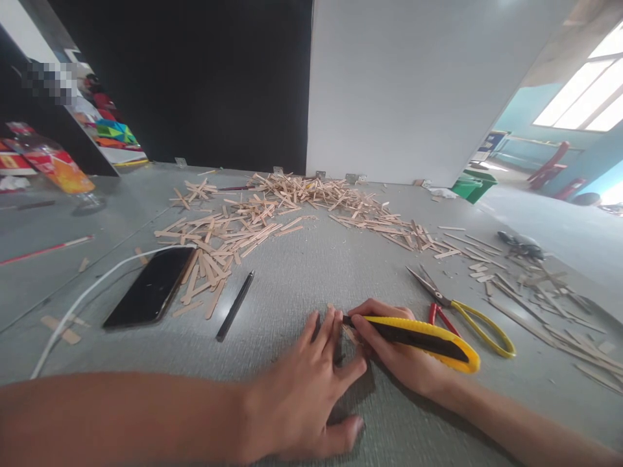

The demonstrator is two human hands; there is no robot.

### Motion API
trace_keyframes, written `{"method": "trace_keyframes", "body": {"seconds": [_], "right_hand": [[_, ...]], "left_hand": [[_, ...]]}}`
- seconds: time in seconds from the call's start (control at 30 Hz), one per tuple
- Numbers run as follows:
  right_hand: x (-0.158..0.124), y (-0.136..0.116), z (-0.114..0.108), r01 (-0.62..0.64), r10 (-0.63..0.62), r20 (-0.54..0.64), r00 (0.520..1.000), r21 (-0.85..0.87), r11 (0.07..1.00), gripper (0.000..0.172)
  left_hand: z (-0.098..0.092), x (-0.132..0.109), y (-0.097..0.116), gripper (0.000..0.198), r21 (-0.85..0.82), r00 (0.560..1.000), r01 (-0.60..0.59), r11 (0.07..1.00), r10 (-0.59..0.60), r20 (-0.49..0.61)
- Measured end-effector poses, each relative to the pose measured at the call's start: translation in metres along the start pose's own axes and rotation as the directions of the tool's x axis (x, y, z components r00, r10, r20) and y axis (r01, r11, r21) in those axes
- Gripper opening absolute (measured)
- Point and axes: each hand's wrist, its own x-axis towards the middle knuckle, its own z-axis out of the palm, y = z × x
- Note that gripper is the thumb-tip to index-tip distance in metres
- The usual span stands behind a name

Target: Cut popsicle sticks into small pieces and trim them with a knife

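Observation:
My right hand (406,353) is wrapped round a yellow and black utility knife (421,337). The blade end points left, close to the fingertips of my left hand (311,376). That left hand lies palm down on the grey table, fingers stretched and thumb spread apart. Under its fingertips is a small wooden stick (350,334), mostly hidden, so its shape cannot be made out. Just right of the knife lie scissors with yellow handles (479,327), blades apart, and a red-handled tool (442,319) partly covered by the knife and scissors.
Loose wooden craft sticks (263,207) form a wide arc at the back. A black pen (236,305) and a phone (152,285) with a white cable (80,298) lie left. Thin wood offcuts (545,311) are at right. A bottle (56,165) stands far left; panels (428,84) rise behind.

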Motion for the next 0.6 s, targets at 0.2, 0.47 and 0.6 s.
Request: {"method": "trace_keyframes", "body": {"seconds": [0.2, 0.47, 0.6], "right_hand": [[0.0003, -0.0013, -0.0001, -0.001, 0.001, -0.005, 1.0, -0.005, 1.0, 0.03], [-0.001, -0.0021, -0.0002, 0.003, -0.003, -0.002, 1.0, -0.014, 1.0, 0.031], [-0.0013, 0.0003, 0.0021, 0.024, -0.024, -0.001, 1.0, -0.028, 0.999, 0.032]], "left_hand": [[-0.0025, -0.0006, 0.0009, 0.069, 0.011, 1.0, 0.001, 1.0, -0.001, 0.01], [-0.0032, 0.0009, 0.0007, 0.067, 0.007, 1.0, -0.003, 1.0, 0.003, 0.011], [-0.0031, 0.0016, 0.0006, 0.068, 0.006, 1.0, 0.002, 1.0, -0.002, 0.016]]}}
